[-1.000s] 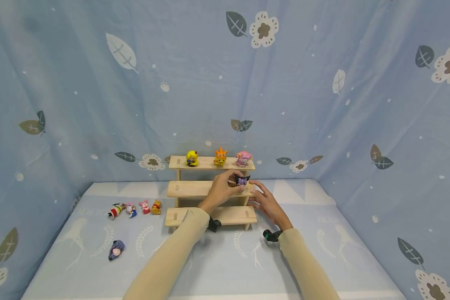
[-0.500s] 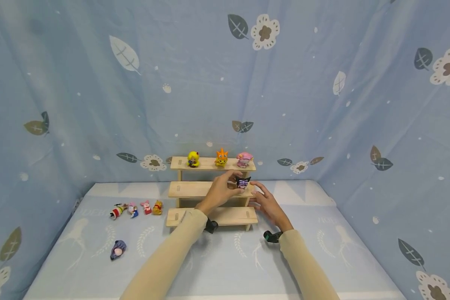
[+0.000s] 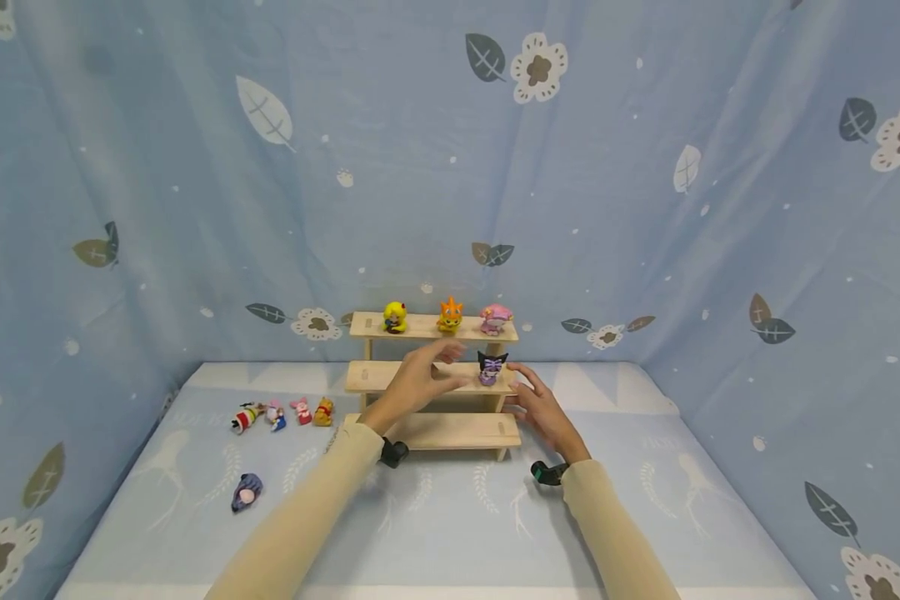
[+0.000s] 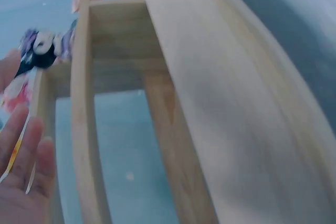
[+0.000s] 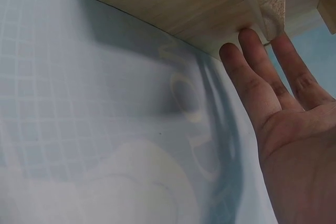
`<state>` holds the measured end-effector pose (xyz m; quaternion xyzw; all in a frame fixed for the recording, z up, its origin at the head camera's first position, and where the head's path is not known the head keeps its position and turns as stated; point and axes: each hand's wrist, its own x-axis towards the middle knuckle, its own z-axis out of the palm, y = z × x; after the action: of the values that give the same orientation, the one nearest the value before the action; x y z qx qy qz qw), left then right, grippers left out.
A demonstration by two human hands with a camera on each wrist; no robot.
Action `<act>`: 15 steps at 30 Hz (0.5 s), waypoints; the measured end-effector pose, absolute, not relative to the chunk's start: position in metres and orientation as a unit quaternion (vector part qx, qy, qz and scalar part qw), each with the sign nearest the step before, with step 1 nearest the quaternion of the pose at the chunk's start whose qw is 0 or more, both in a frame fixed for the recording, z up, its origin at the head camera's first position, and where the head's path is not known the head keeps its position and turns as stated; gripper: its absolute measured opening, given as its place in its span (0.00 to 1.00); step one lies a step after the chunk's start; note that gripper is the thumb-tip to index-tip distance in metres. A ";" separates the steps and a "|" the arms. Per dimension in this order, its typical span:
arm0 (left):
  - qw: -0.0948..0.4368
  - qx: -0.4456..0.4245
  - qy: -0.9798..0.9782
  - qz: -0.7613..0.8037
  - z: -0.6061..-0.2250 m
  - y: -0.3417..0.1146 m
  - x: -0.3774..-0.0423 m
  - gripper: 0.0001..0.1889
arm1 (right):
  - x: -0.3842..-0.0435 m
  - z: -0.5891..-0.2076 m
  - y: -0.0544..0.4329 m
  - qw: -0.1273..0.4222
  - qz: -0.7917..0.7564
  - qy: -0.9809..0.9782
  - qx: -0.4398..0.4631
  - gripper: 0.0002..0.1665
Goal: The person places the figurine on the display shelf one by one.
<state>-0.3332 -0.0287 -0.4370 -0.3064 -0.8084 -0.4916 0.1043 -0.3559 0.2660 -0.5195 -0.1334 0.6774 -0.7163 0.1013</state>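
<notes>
In the head view a dark-eared figurine with a purple bow (image 3: 490, 370) stands upright at the right end of the middle step of a wooden three-step shelf (image 3: 375, 377). My left hand (image 3: 414, 382) is just left of it, thumb and fingers spread apart, with a gap to the figurine. My right hand (image 3: 543, 410) is at the shelf's right end, its fingertips touching the wood beside the middle step. In the right wrist view those fingers (image 5: 252, 82) are nearly straight against the side. Yellow-haired (image 3: 394, 317), orange spiky (image 3: 450, 315) and pink (image 3: 496, 318) figurines stand on the top step.
Left of the shelf on the table (image 3: 450, 533) are a red-and-white striped figurine (image 3: 247, 417), a blue-and-white one (image 3: 276, 416), a pink one (image 3: 302, 410) and a yellow bear (image 3: 323, 412). A grey-purple figurine (image 3: 247, 492) lies nearer. A patterned curtain (image 3: 390, 167) hangs behind.
My left hand has let go of the dark-eared figurine and drawn back to the left. The figurine now stands on the middle step. My right hand has stayed at the shelf's end.
</notes>
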 end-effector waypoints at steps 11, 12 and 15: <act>0.082 -0.305 -0.830 -0.459 -0.432 -0.099 -0.316 0.20 | -0.355 -0.520 0.265 0.103 -0.718 0.677 -0.126 0.34; 0.082 -0.305 -0.833 -0.455 -0.432 -0.105 -0.314 0.19 | -0.355 -0.520 0.265 0.103 -0.720 0.675 -0.124 0.34; 0.081 -0.297 -0.839 -0.450 -0.434 -0.121 -0.309 0.19 | -0.355 -0.521 0.264 0.102 -0.724 0.670 -0.125 0.34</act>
<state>-0.3090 -0.1214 -0.4345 -0.2965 -0.8386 -0.4497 0.0809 -0.3550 0.2640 -0.5208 -0.1246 0.6705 -0.7242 0.1022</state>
